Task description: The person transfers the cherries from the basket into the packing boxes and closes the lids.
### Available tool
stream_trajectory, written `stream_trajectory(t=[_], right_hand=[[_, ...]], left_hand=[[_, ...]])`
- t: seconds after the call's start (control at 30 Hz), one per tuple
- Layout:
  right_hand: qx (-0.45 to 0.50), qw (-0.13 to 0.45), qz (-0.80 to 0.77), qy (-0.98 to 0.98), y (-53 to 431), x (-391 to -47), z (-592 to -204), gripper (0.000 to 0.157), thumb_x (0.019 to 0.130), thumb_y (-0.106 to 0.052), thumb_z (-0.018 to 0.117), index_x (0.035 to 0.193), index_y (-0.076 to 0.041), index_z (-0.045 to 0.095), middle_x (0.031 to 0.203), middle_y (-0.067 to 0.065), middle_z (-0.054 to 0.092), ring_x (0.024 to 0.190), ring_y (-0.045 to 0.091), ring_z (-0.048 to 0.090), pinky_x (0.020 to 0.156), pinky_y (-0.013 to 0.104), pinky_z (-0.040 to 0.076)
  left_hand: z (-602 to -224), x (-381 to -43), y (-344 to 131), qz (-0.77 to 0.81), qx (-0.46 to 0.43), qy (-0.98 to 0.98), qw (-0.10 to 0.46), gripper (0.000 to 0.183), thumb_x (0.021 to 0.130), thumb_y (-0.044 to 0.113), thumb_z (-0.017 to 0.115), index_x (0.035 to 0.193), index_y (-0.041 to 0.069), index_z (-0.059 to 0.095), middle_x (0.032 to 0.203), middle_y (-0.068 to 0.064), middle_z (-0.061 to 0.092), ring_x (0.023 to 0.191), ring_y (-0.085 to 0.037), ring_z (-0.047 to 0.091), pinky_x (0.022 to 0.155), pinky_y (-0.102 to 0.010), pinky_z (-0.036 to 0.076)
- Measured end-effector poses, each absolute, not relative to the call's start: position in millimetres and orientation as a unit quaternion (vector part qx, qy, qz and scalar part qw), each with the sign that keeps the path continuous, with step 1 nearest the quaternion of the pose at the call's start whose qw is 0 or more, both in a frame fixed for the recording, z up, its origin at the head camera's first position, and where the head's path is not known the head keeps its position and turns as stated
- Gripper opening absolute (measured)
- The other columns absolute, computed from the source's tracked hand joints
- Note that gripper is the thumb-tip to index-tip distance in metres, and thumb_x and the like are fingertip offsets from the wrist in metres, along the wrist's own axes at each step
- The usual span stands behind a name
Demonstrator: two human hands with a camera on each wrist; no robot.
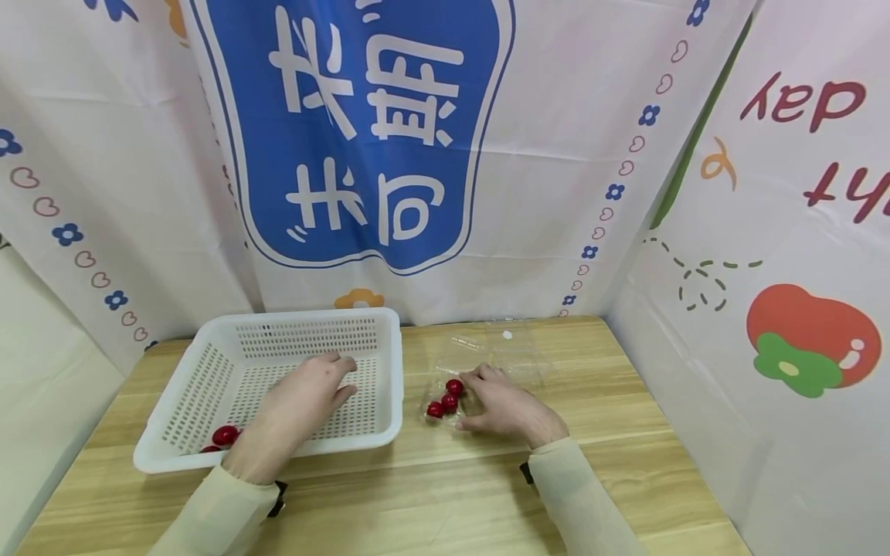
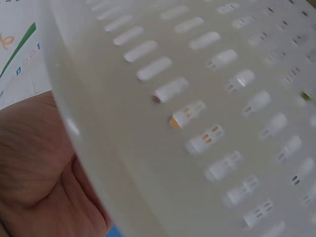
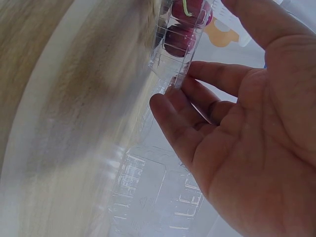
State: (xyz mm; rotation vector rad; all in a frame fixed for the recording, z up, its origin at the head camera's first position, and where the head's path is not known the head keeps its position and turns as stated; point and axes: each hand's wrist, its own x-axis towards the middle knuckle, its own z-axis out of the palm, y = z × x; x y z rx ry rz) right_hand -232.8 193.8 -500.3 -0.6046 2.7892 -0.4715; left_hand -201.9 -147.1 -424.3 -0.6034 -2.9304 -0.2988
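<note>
My left hand [image 1: 306,394] hangs over the white plastic basket [image 1: 395,371], its fingers loosely bent with nothing between them. Red cherries [image 1: 225,435] lie at the basket's near left corner, partly hidden by my forearm. To the basket's right, a clear plastic box [image 1: 426,417] holds several red cherries [image 1: 450,402]. My right hand [image 1: 511,405] holds this box at its right side, with fingers at the far edge and thumb at the near one. In the right wrist view, a fingertip touches the box wall and a green stem shows on one cherry [image 3: 190,11].
The box's clear lid [image 1: 494,347] lies folded back behind it on the wooden table [image 1: 445,494]. A printed cloth [image 1: 542,193] hangs along the table's far edge. Another printed cloth [image 1: 723,386] stands on the right.
</note>
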Motion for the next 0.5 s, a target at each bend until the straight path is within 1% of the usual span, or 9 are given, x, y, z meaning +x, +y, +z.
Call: stream_trajectory(t=[0.23, 0.4, 0.5], right_hand=[[-0.204, 0.128, -0.164, 0.957, 193, -232, -501, 0.094, 0.088, -0.059, 0.079, 0.163, -0.018, 0.04, 0.162, 0.009, 0.045, 0.153, 0.032, 0.043, 0.125, 0.054, 0.043], [-0.201, 0.126, -0.164, 0.957, 193, -233, -501, 0.093, 0.088, -0.059, 0.079, 0.163, -0.019, 0.04, 0.162, 0.009, 0.046, 0.153, 0.032, 0.043, 0.125, 0.054, 0.043], [-0.202, 0.125, -0.164, 0.957, 193, -233, -501, 0.093, 0.088, -0.06, 0.079, 0.163, -0.019, 0.041, 0.161, 0.009, 0.047, 0.153, 0.032, 0.043, 0.125, 0.055, 0.044]], left_hand=[[-432, -199, -167, -0.093, -0.204, -0.971, 0.08, 0.029, 0.092, 0.018, 0.081, 0.116, 0.004, 0.073, 0.106, -0.011, 0.076, 0.096, -0.029, 0.074, 0.085, -0.049, 0.064], [-437, -197, -181, -0.087, -0.209, -0.971, 0.073, 0.028, 0.092, 0.019, 0.081, 0.115, 0.004, 0.072, 0.104, -0.011, 0.076, 0.091, -0.027, 0.074, 0.081, -0.048, 0.064], [-441, -196, -188, -0.084, -0.211, -0.972, 0.065, 0.029, 0.092, 0.019, 0.082, 0.114, 0.004, 0.073, 0.105, -0.012, 0.077, 0.093, -0.028, 0.075, 0.083, -0.048, 0.064]])
